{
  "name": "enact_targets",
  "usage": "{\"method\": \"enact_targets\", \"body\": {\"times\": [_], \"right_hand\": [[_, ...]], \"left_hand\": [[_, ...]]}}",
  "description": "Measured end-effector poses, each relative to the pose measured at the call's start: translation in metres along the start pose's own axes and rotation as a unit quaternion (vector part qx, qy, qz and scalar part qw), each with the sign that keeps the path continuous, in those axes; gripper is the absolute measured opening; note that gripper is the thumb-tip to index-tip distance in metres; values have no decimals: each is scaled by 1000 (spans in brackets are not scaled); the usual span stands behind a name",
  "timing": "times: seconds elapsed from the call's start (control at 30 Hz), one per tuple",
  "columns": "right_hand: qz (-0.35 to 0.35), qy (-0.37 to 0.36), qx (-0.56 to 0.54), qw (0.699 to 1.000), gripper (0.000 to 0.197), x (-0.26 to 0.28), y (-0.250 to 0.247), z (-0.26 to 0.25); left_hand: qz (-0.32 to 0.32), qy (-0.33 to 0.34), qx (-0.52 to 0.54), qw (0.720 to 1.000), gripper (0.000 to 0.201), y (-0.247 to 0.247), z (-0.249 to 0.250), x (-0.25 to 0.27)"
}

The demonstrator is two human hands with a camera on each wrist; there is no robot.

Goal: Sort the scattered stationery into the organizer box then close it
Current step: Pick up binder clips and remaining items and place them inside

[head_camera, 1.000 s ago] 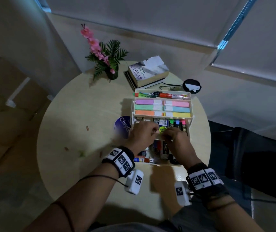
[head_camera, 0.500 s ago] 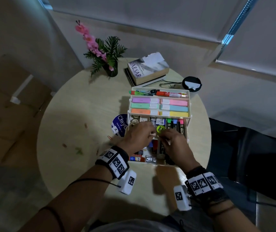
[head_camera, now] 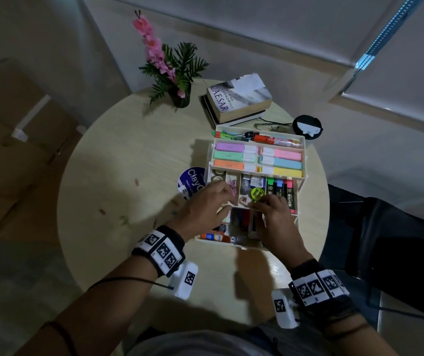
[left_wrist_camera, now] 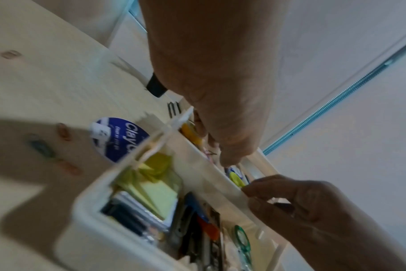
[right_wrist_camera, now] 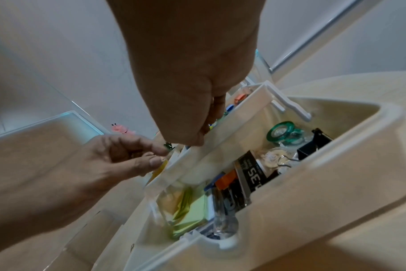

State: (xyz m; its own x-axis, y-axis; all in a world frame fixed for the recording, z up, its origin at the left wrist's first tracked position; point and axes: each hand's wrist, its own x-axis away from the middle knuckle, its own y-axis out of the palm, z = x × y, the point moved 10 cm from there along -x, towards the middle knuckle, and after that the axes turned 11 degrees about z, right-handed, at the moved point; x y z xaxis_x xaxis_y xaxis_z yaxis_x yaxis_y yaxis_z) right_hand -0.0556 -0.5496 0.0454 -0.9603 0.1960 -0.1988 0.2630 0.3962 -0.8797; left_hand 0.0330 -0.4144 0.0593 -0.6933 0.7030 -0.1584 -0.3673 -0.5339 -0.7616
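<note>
While open, organizer box beneath both hands (fingertips on tray)

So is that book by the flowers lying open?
No, the book lies shut on top of another, cover up, beside the flowers.

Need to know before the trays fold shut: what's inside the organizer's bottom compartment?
Bottom compartment: yellow sticky notes, green tape rolls, a black binder clip, a glue stick. The middle tray and both hands hide the rest.

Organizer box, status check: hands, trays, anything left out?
Both hands on the white tiered plastic organizer box: left hand and right hand at the middle tray's front edge. Box open. Loose paper clips on the round table.
</note>
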Motion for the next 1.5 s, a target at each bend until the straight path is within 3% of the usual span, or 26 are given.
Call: {"method": "enact_targets", "body": {"times": [0.1, 0.2, 0.3, 0.4, 0.53, 0.7, 0.83, 0.9, 1.13, 1.27, 1.37, 1.5], "right_hand": [[43, 21, -10, 999, 41, 3, -11, -18], [41, 27, -122, 991, 39, 4, -3, -66], [-26, 34, -190, 981, 43, 7, 41, -124], [-90, 66, -228, 967, 54, 10, 99, -169], [-137, 111, -198, 964, 62, 0, 169, -192], [-78, 121, -112, 983, 66, -39, 216, -166], [-49, 249, -68, 965, 71, -49, 231, -120], [-36, 265, -32, 963, 73, -41, 232, -121], [-117, 133, 8, 984, 69, 24, 255, -174], [-144, 84, -7, 986, 69, 40, 249, -178], [-147, 73, -53, 985, 66, 39, 241, -178], [-147, 58, -79, 984, 62, 40, 237, -182]], "left_hand": [[73, -10, -5, 997, 22, -38, -34, 34], [115, -59, -54, 990, 31, -74, -97, 85], [82, -155, -148, 973, 60, -90, -183, 148], [8, -292, -192, 937, 96, -92, -267, 209], [0, -357, -155, 921, 106, -94, -305, 234], [-60, -272, -187, 942, 98, -59, -279, 216], [-107, -139, -188, 966, 93, -28, -232, 212], [-120, -110, -186, 969, 91, -24, -223, 211], [-47, -182, -174, 967, 87, -67, -274, 148], [-54, -246, -153, 956, 74, -74, -303, 110], [-112, -189, -160, 962, 72, -56, -288, 99], [-183, -67, -184, 963, 83, -29, -243, 127]]}}
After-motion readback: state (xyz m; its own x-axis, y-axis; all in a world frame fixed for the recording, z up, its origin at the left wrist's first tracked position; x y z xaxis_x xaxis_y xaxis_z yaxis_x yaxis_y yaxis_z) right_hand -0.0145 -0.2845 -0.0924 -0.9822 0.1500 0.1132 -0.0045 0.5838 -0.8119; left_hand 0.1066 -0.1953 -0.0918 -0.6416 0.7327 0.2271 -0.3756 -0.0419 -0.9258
